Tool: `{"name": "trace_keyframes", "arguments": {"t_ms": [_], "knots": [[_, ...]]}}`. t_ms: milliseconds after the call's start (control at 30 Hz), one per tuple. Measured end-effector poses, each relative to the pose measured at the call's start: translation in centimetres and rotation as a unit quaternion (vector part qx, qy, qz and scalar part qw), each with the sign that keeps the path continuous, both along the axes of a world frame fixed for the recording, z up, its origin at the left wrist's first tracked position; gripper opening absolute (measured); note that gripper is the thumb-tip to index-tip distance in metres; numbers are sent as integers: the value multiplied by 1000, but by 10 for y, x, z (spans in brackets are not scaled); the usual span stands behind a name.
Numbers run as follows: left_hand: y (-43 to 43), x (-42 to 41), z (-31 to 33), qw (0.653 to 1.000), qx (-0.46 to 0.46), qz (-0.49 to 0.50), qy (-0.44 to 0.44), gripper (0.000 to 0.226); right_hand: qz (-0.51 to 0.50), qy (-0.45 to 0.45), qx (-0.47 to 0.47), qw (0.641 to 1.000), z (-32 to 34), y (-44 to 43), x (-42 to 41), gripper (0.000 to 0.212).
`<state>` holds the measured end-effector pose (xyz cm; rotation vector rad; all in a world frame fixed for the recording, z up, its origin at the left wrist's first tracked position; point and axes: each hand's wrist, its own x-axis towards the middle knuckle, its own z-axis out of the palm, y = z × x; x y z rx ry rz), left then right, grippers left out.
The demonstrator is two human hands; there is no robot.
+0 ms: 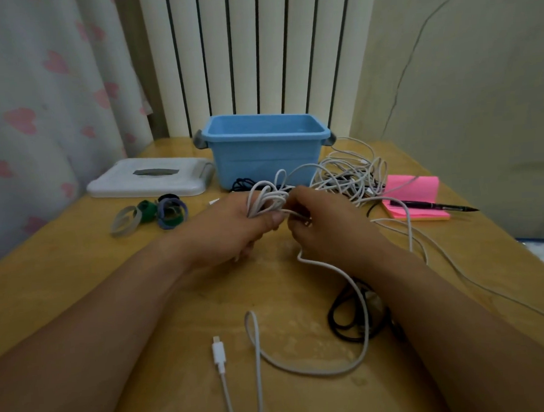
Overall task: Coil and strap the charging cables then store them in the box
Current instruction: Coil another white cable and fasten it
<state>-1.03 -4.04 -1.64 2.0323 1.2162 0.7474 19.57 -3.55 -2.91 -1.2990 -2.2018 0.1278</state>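
My left hand (233, 227) grips a bundle of white cable loops (268, 198) above the middle of the wooden table (78, 281). My right hand (323, 225) pinches the same white cable just beside the bundle. The loose tail of that cable (347, 368) runs down toward me and ends in a white plug (218, 352). The open blue box (266, 152) stands behind the hands. Several coloured straps (151, 213) lie to the left.
A white lid (151, 181) lies left of the box. A tangle of white cables (351, 175) sits to the right, by pink sticky notes (413, 197) and a black pen (439, 206). A black cable (348, 322) lies under my right forearm. A dark cable (242, 183) lies before the box.
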Motion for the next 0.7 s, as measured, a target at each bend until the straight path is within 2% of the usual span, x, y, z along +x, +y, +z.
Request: {"name": "trace_keyframes", "arguments": {"t_ms": [100, 167, 267, 333, 367, 567, 700], "knots": [[-1, -2, 4, 1000, 8, 11, -19, 23, -7, -15, -3, 1000, -1, 0, 0, 16], [2, -16, 8, 992, 14, 34, -120, 30, -26, -22, -21, 999, -3, 2, 3, 19], [11, -36, 13, 950, 6, 42, -310, 37, -50, -20, -53, 997, -4, 6, 8, 25], [14, -37, 11, 932, -12, 49, -359, 38, -45, -8, -56, 997, -3, 7, 9, 16], [14, -35, 9, 931, -20, 57, -360, 38, -36, 3, -56, 998, -3, 8, 7, 12], [7, -11, -2, 952, -2, 130, -276, 40, -41, 109, -4, 993, 2, 6, 5, 30], [-2, 9, -5, 967, 14, 130, -221, 41, -30, 72, -14, 997, 2, 1, -4, 36]]}}
